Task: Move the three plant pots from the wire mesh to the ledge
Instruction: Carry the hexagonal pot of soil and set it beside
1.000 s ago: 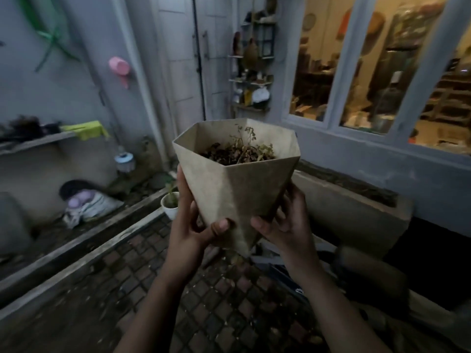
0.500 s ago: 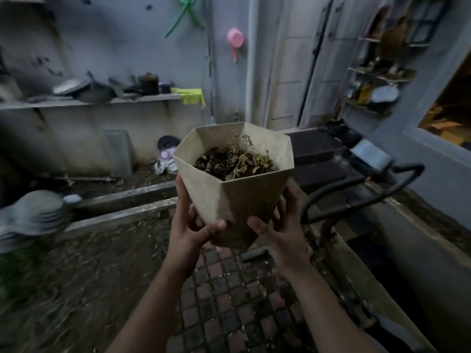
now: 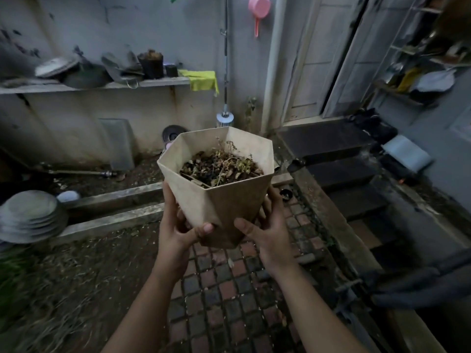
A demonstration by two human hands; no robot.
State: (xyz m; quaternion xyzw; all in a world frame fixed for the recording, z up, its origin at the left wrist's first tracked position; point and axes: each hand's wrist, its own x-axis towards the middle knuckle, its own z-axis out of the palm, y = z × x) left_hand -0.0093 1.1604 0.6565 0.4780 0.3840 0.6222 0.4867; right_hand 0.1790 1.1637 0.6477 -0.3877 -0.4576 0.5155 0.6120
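I hold a beige faceted plant pot [image 3: 221,207] with dry soil and a withered plant in front of me, above the brick paving. My left hand [image 3: 178,225] grips its lower left side with the thumb across the front. My right hand [image 3: 267,230] cups the lower right side. A long ledge [image 3: 153,84] runs along the back wall at upper left, carrying a black pot [image 3: 151,64], lids and a yellow cloth [image 3: 201,80]. No wire mesh is in view.
Stacked grey bowls [image 3: 30,215] sit at the left. Two low concrete curbs [image 3: 114,220] cross the ground. Dark steps [image 3: 339,159] lead to a door on the right. A pink scoop [image 3: 258,8] hangs on the wall. A dark handlebar [image 3: 420,289] juts in at lower right.
My view has swung left from the window toward the back wall and ledge. The pot stays held in both hands, now a little lower in the view.
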